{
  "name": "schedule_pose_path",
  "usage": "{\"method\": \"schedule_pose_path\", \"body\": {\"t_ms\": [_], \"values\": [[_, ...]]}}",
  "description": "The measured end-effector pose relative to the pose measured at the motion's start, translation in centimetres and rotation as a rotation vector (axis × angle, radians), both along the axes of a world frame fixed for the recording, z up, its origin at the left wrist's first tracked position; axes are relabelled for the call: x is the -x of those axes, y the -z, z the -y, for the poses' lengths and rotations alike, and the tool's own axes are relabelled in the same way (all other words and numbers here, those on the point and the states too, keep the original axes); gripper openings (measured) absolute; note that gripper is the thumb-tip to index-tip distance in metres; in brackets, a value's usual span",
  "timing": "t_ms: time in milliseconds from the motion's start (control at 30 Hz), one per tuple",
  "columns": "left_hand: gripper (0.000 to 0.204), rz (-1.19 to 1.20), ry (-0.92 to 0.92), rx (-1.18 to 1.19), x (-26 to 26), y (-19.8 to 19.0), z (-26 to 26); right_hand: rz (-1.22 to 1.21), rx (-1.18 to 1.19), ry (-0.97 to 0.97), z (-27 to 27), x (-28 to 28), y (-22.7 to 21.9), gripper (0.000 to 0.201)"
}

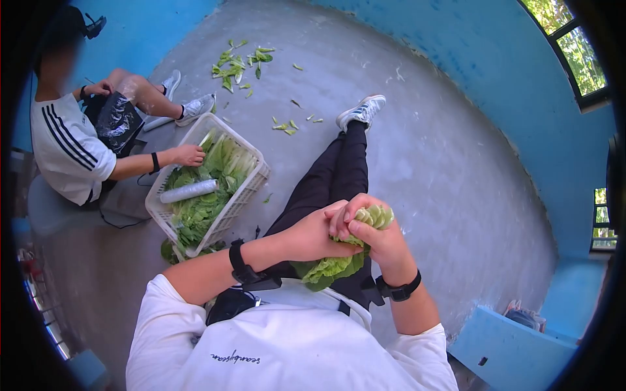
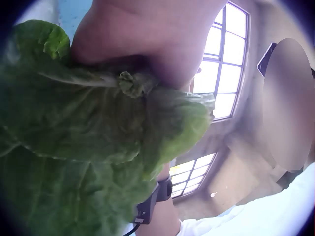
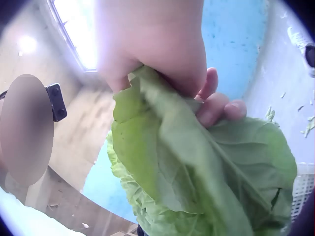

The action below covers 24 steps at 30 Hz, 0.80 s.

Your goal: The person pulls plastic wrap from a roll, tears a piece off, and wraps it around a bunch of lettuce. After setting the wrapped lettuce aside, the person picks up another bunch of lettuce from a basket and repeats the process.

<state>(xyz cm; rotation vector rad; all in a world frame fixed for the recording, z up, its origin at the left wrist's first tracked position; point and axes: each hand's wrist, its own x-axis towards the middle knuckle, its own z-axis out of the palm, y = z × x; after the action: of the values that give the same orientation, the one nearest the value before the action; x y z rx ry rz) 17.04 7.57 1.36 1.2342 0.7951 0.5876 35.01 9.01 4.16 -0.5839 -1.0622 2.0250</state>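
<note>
A bunch of leafy greens (image 1: 332, 268) is gripped between both hands above the lap, its pale stalk ends up and its leaves hanging down. My left hand (image 1: 321, 233) curls round it from the left, and my right hand (image 1: 378, 238) wraps it from the right, their fingers meeting near the stalks. In the left wrist view broad green leaves (image 2: 88, 132) spread below the left hand (image 2: 147, 39). The right wrist view has the right hand (image 3: 152, 44) over a large leaf (image 3: 182, 142), with several fingertips beside it.
A white crate (image 1: 261, 171) of greens with a roll of clear film (image 1: 189, 191) stands at the left. Another person (image 1: 72, 143) sits beside it, one hand in the crate. Loose leaves (image 1: 228, 68) lie on the floor; a blue bench (image 1: 508, 345) stands at lower right.
</note>
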Motion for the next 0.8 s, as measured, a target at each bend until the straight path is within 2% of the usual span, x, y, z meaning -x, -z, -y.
{"method": "schedule_pose_path", "body": {"t_ms": [267, 300, 400, 433, 533, 667, 767, 800], "values": [[0.072, -0.072, 0.183, 0.064, 0.7, -1.2, -1.7, -0.017, 0.050, 0.111, -0.6, -0.9, 0.6, 0.015], [0.083, -0.180, 0.244, -0.092, 1.0, -2.2, -2.0, -0.011, 0.079, 0.131, -0.7, -1.0, 0.4, 0.016], [0.090, -0.006, 0.162, -0.150, 1.1, -0.6, -1.5, -0.065, 0.092, 0.283, -1.0, -1.6, -0.5, 0.017], [0.094, 0.009, 0.188, -0.186, 1.2, -0.2, -2.0, -0.121, 0.085, 0.317, -1.4, -1.7, -0.8, 0.016], [0.090, 0.018, 0.266, -0.006, 1.1, -1.0, -2.5, -0.226, 0.102, 0.397, -2.1, -2.3, -0.9, 0.014], [0.071, 0.181, 0.180, 0.039, -0.4, 0.8, -0.9, -0.129, -0.126, 0.381, -2.2, -2.0, -0.7, 0.014], [0.061, 0.236, 0.189, 0.173, -0.6, 0.5, -0.7, -0.316, -0.028, 0.377, -1.6, -1.1, -1.1, 0.014], [0.060, 0.227, 0.191, 0.184, -0.6, 0.3, -0.6, -0.300, 0.004, 0.369, -1.3, -1.3, -1.2, 0.015]]}}
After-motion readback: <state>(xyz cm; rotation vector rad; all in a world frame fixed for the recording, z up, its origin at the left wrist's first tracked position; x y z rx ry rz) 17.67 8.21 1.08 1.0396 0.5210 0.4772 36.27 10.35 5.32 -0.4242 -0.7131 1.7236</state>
